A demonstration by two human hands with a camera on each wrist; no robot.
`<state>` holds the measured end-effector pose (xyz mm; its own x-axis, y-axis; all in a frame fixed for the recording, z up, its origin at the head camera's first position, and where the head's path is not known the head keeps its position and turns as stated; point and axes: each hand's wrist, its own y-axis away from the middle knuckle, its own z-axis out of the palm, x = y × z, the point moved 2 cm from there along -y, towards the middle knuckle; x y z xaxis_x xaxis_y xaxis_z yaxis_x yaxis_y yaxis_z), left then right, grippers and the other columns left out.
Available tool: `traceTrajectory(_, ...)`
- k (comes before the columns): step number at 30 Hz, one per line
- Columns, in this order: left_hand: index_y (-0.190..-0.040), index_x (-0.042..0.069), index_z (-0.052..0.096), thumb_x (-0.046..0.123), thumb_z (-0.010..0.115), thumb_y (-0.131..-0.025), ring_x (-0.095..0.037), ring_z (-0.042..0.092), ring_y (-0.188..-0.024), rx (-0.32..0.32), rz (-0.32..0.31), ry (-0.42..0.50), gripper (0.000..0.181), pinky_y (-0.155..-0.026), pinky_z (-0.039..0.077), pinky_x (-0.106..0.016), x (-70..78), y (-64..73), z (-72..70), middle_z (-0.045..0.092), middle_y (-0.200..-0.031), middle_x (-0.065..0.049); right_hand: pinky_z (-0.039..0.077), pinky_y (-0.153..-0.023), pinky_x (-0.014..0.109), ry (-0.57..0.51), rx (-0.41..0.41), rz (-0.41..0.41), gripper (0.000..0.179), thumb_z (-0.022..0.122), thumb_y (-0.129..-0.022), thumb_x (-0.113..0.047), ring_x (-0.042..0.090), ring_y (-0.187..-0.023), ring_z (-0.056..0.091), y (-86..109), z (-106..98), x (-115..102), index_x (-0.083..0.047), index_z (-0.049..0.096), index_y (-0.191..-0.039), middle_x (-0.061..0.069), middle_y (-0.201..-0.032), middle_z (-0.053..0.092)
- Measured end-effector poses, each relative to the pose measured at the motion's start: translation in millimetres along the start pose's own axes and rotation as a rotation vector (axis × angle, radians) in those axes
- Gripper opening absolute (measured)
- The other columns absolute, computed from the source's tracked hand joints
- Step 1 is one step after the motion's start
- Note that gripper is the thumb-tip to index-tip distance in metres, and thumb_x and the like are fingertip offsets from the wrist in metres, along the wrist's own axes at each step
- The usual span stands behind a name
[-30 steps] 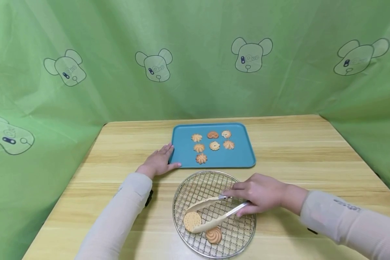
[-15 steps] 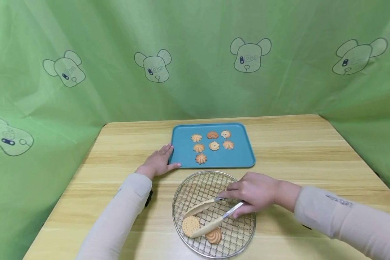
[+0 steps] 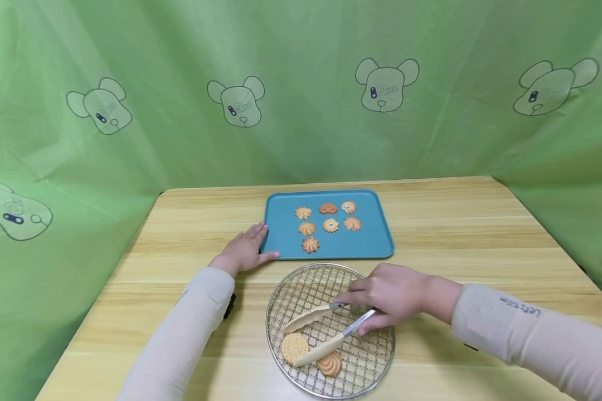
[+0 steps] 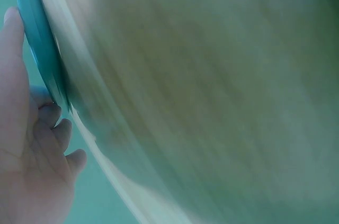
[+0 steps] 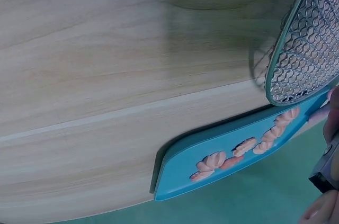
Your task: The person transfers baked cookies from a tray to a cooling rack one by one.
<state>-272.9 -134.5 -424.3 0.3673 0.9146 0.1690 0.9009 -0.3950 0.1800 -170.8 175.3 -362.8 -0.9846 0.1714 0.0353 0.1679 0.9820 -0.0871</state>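
Note:
My right hand point(image 3: 393, 295) grips a pair of tongs point(image 3: 321, 350) with metal handles and cream-coloured tips. The tips straddle a round dotted biscuit point(image 3: 293, 347) on the round wire rack point(image 3: 283, 284); whether both touch it, I cannot tell. A swirled biscuit point(image 3: 331, 365) lies beside the nearer tip, partly covered by it. At the left end of the blue tray point(image 3: 366, 242), my left hand point(image 3: 242, 249) rests with fingers along the side and thumb at the near corner. The left wrist view shows this hand point(image 4: 32, 144) against the tray rim point(image 4: 39, 38).
Several biscuits point(image 3: 307, 228) of different shapes lie on the tray, just behind the rack. A wooden table point(image 3: 461, 239) bears everything. Green curtain point(image 3: 301, 139) with bear-head prints hangs behind and at both sides.
My right hand and the tongs have shifted slightly left, and the dotted biscuit has moved a little the same way. The left hand has stayed at the tray.

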Motion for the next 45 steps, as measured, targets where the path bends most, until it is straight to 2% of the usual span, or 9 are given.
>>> traceTrajectory(4, -0.152, 0.004, 0.013, 0.064, 0.039, -0.092, -0.028, 0.008, -0.143, 0.001, 0.002, -0.001, 0.089, -0.115, 0.013, -0.045, -0.7, -0.8, 0.5, 0.003, -0.158, -0.010, 0.040, -0.046, 0.012, -0.007, -0.015, 0.033, 0.065, 0.059, -0.087, -0.057, -0.001, -0.057, 0.051, 0.7, -0.8, 0.4, -0.008, 0.057, -0.130, 0.003, -0.099, 0.066)
traceTrajectory(9, -0.152, 0.004, 0.012, 0.065, 0.039, -0.092, -0.027, 0.007, -0.144, 0.001, 0.002, 0.002, 0.089, -0.115, 0.012, -0.045, -2.2, -2.2, 2.1, 0.003, -0.158, -0.009, 0.037, -0.046, 0.012, 0.004, -0.011, 0.067, 0.069, 0.060, -0.085, -0.058, 0.000, -0.059, 0.050, 2.5, -1.4, 1.5, -0.008, 0.055, -0.133, 0.003, -0.101, 0.065)
traceTrajectory(15, -0.152, 0.004, 0.012, 0.064, 0.039, -0.092, -0.027, 0.007, -0.144, 0.000, 0.002, 0.007, 0.089, -0.115, 0.012, -0.045, -2.1, -1.8, 1.8, 0.003, -0.158, -0.010, 0.037, -0.046, 0.013, 0.016, 0.022, 0.098, 0.075, 0.062, -0.083, -0.061, -0.001, -0.056, 0.039, 4.6, -0.6, 2.9, -0.006, 0.054, -0.134, -0.002, -0.096, 0.061)
traceTrajectory(19, -0.152, 0.004, 0.012, 0.064, 0.039, -0.092, -0.027, 0.007, -0.144, -0.003, 0.000, 0.006, 0.089, -0.115, 0.012, -0.045, -1.6, -1.0, 0.8, 0.003, -0.158, -0.010, 0.037, -0.046, 0.014, 0.016, 0.027, 0.136, 0.080, 0.061, -0.082, -0.063, -0.002, -0.054, 0.036, 6.9, -0.7, 4.6, -0.005, 0.051, -0.136, 0.001, -0.100, 0.061)
traceTrajectory(26, -0.152, 0.004, 0.012, 0.064, 0.040, -0.092, -0.028, 0.008, -0.144, -0.003, -0.005, 0.006, 0.089, -0.115, 0.013, -0.045, -1.2, -1.4, 1.2, 0.003, -0.158, -0.010, 0.030, -0.043, 0.013, 0.017, 0.038, 0.222, 0.088, 0.062, -0.080, -0.064, -0.002, -0.050, 0.031, 11.0, -1.8, 7.6, -0.002, 0.046, -0.139, 0.004, -0.102, 0.061)
traceTrajectory(33, -0.152, 0.004, 0.013, 0.065, 0.039, -0.092, -0.028, 0.009, -0.143, -0.003, -0.005, 0.004, 0.090, -0.115, 0.013, -0.045, -1.0, -1.2, 1.2, 0.004, -0.158, -0.010, 0.039, -0.045, 0.018, 0.025, 0.036, 0.344, 0.092, 0.061, -0.079, -0.066, 0.001, -0.050, 0.040, 14.0, -2.7, 11.6, -0.003, 0.040, -0.143, 0.016, -0.114, 0.062)
traceTrajectory(36, -0.152, 0.004, 0.013, 0.065, 0.039, -0.092, -0.028, 0.009, -0.143, -0.002, -0.008, 0.003, 0.089, -0.115, 0.013, -0.045, -1.1, -1.3, 1.1, 0.004, -0.158, -0.010, 0.040, -0.045, 0.020, 0.033, 0.034, 0.394, 0.093, 0.061, -0.079, -0.067, 0.002, -0.047, 0.039, 14.7, -3.0, 13.2, -0.004, 0.039, -0.144, 0.020, -0.115, 0.061)
traceTrajectory(40, -0.152, 0.005, 0.012, 0.066, 0.038, -0.092, -0.027, 0.008, -0.143, -0.005, -0.010, -0.002, 0.090, -0.115, 0.013, -0.044, -1.5, -1.9, 1.6, 0.003, -0.158, -0.010, 0.040, -0.044, 0.020, 0.036, 0.030, 0.456, 0.093, 0.060, -0.079, -0.067, 0.001, -0.044, 0.035, 15.3, -2.7, 15.6, -0.005, 0.038, -0.144, 0.020, -0.114, 0.061)
traceTrajectory(45, -0.152, 0.005, 0.012, 0.066, 0.039, -0.092, -0.028, 0.008, -0.143, -0.003, -0.007, 0.004, 0.090, -0.115, 0.012, -0.045, -1.9, -2.5, 2.1, 0.003, -0.158, -0.009, 0.047, -0.047, 0.025, 0.010, 0.017, 0.550, 0.092, 0.059, -0.080, -0.067, 0.001, -0.044, 0.040, 15.8, -2.8, 19.2, -0.007, 0.037, -0.146, 0.022, -0.119, 0.059)
